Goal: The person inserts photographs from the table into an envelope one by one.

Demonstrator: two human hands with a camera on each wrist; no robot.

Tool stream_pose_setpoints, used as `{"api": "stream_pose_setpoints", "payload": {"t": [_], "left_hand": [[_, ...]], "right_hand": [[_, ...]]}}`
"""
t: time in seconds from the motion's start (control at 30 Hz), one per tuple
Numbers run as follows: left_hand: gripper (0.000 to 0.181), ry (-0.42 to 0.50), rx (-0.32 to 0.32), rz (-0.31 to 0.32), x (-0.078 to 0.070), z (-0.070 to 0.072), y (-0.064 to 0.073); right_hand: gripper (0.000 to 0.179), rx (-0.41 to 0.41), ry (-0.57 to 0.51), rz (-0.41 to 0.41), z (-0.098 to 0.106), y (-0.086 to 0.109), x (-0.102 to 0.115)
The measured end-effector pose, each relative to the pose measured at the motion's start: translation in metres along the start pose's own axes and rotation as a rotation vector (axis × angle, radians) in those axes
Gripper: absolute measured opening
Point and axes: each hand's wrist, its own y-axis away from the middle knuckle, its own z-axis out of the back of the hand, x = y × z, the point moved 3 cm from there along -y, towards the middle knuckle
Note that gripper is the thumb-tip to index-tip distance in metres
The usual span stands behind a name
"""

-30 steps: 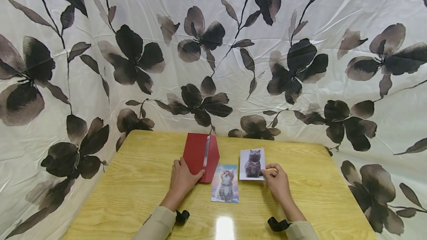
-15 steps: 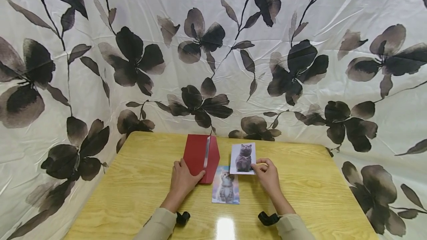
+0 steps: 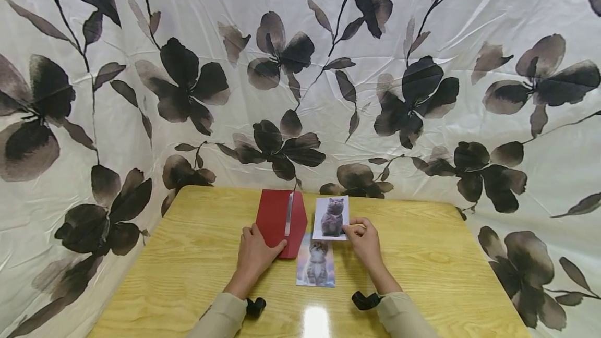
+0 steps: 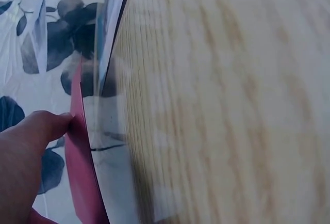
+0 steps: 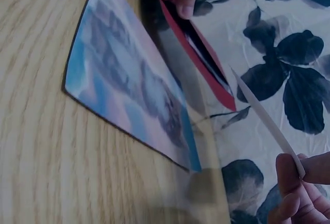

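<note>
My left hand (image 3: 254, 255) grips a red envelope (image 3: 271, 218), its thumb lying across the front near the opening. A pale strip shows along that opening, and in the right wrist view the envelope's mouth (image 5: 198, 43) gapes a little. Between thumb and fingers, my right hand (image 3: 366, 244) pinches the lower right corner of a photo card of a grey cat (image 3: 324, 205). This card is raised, just right of the envelope, and hides the top of a second card. That second card, a striped kitten on a pastel sky (image 3: 315, 267), lies on the table.
The yellow wood-grain table (image 3: 197, 244) runs out to both sides of the hands. A white cloth with dark flowers (image 3: 357, 113) hangs behind its far edge. Black wrist-worn pieces (image 3: 366, 300) sit at both sleeves.
My right hand has carried the grey cat card left and slightly away from me, over the kitten card's top and close to the envelope. My left hand and the envelope have stayed in place.
</note>
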Motion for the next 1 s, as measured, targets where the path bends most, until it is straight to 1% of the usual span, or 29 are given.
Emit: {"api": "stream_pose_setpoints", "payload": {"t": [0.13,0.3,0.5,0.67,0.87,1.0], "left_hand": [[0.107,-0.002,0.006,0.006,0.0,0.0,0.001],[0.106,0.004,0.001,0.006,0.0,-0.001,0.001],[0.105,0.008,-0.001,0.008,-0.001,-0.001,-0.001],[0.107,0.004,-0.002,0.009,0.0,-0.002,-0.003],[0.108,0.0,-0.005,0.003,0.0,-0.002,-0.002],[0.107,0.004,-0.019,-0.008,0.0,-0.001,-0.001]], "right_hand": [[0.024,-0.001,-0.017,-0.004,-0.008,-0.003,0.003],[0.025,0.017,-0.026,0.022,-0.02,-0.003,0.008],[0.027,0.051,-0.042,0.038,-0.035,-0.005,0.008],[0.025,0.074,-0.049,0.053,-0.047,-0.009,0.006],[0.023,0.07,-0.026,0.03,-0.056,-0.01,-0.001],[0.025,0.065,-0.031,0.014,-0.061,-0.012,-0.004]]}}
